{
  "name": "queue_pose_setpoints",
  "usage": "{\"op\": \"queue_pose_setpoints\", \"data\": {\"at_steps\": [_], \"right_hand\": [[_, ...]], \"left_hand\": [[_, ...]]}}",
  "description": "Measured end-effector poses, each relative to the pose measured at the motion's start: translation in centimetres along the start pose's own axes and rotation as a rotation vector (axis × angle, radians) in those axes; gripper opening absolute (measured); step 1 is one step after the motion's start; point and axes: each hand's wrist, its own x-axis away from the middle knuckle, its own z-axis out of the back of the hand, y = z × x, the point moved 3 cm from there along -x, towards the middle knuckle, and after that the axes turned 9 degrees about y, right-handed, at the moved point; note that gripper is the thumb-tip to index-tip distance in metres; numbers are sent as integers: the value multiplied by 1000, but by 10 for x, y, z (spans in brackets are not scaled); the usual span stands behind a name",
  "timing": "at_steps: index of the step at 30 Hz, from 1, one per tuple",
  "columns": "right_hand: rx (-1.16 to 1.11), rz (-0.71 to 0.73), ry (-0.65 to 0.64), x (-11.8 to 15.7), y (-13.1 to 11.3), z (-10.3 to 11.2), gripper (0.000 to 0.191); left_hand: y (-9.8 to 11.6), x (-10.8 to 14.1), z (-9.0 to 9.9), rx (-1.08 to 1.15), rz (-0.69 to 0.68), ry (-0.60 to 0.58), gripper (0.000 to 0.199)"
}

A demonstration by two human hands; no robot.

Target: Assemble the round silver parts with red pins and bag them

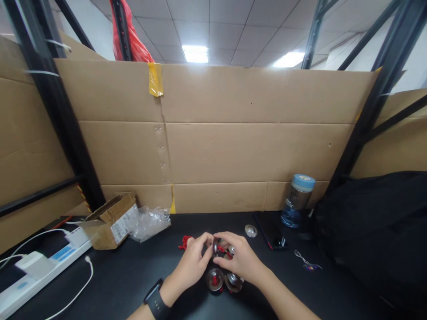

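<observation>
My left hand [195, 262], with a dark watch on its wrist, is closed at the left edge of a small dark round metal piece [216, 247]. Opposite it, my right hand [239, 258] pinches the same piece from the right. Red cord shows between the hands, and a red bundle [185, 242] lies beyond my left fingers. Just below the hands on the black table [133, 284] sit a round metal dish [215, 280] with something red in it and another round metal piece [234, 282] beside it. A small clear round lid-like object [251, 230] lies behind my right hand.
At the left are an open cardboard box [111, 222], clear plastic wrap [150, 223] and a white power strip [46, 271] with cables. To the right are a dark phone [271, 233], a bottle [298, 201], a small corded trinket [310, 266] and a black bag [373, 240]. Cardboard [216, 151] stands behind.
</observation>
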Motion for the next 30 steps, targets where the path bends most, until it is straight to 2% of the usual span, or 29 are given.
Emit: {"op": "queue_pose_setpoints", "data": {"at_steps": [3, 5, 9, 12, 17, 21, 25, 28, 30], "right_hand": [[14, -18, 31, 2, 4, -1, 54], [18, -21, 40, 4, 4, -2, 54], [26, 2, 33, 3, -1, -1, 53], [95, -7, 55, -3, 1, 8, 50], [397, -149, 120, -14, 39, 46, 44], [712, -338, 43, -13, 80, 76, 35], [877, -407, -51, -7, 98, 85, 33], [903, -421, -90, -5, 101, 81, 31], [905, -422, -102, -5, 100, 79, 31]], "left_hand": [[-2, -1, -2, 147, 21, -14, 11], [-4, -2, -4, 159, 33, -33, 10], [-3, -2, -1, -31, 3, -25, 10], [-5, -5, 11, -250, -68, 14, 14], [-27, -15, 47, -577, -66, 49, 14], [-46, -18, 65, -730, 3, 41, 15], [-49, -16, 62, -757, -5, 30, 17], [-38, -14, 54, -696, -41, 62, 18], [-25, -11, 44, -570, -96, -38, 17]]}}
